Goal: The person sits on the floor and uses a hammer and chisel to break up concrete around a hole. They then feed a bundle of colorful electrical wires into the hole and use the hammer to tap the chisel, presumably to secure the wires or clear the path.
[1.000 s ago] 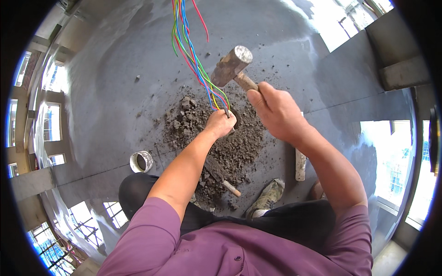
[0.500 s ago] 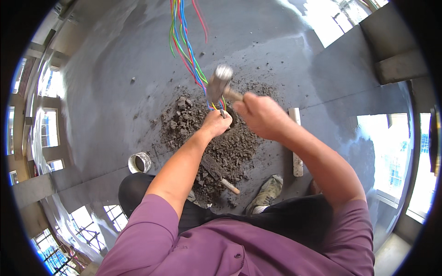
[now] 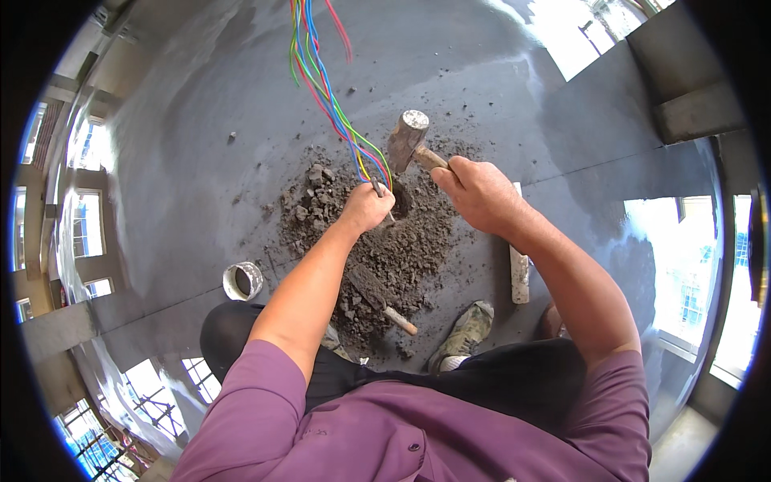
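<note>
steel chisel in closed left hand over rubble; right hand clenched around hammer handle

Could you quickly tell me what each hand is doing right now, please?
Left hand: closed around a chisel set in the rubble by the coloured wires.
Right hand: closed on the hammer handle.

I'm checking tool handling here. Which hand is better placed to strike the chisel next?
Right. The right hand grips the hammer, raised just above the chisel. The left hand is busy holding the chisel at the hole beside the wires.
</note>
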`<move>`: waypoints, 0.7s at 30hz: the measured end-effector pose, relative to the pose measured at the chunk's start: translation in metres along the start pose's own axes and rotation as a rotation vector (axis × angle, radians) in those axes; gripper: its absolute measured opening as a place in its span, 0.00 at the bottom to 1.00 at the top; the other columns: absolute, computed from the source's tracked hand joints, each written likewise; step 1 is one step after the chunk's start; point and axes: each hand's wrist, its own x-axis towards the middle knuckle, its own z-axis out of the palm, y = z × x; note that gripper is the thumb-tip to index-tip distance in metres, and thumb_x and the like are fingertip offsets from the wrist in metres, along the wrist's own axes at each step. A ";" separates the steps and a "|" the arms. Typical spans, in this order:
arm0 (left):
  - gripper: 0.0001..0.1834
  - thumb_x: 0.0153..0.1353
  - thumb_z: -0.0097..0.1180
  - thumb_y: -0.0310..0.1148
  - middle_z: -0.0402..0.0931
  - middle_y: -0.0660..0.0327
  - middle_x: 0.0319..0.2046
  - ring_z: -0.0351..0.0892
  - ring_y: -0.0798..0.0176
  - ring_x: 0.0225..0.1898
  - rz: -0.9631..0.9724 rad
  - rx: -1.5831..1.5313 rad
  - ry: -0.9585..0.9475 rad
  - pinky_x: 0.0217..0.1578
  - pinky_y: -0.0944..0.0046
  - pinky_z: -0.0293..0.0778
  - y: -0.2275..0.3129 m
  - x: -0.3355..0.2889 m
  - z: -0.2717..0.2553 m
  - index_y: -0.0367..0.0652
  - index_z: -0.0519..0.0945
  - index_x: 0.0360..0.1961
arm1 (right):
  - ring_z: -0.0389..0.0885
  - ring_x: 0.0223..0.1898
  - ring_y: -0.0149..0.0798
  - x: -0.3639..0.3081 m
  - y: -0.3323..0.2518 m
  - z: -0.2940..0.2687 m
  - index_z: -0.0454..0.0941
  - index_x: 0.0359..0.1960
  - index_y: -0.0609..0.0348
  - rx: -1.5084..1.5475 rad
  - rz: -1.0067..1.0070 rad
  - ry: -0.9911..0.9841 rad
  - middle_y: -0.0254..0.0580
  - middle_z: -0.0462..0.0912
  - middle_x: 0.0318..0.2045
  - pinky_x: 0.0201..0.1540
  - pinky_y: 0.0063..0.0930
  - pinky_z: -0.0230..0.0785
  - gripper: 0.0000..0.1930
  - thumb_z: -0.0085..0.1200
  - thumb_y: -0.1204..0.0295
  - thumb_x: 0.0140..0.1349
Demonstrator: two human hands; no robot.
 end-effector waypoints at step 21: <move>0.12 0.52 0.53 0.36 0.80 0.59 0.21 0.79 0.62 0.27 -0.018 -0.027 -0.232 0.31 0.59 0.72 0.010 0.017 0.002 0.39 0.82 0.23 | 0.80 0.32 0.67 0.022 0.000 0.020 0.75 0.29 0.67 -0.024 -0.049 -0.010 0.65 0.80 0.26 0.36 0.55 0.71 0.24 0.45 0.54 0.71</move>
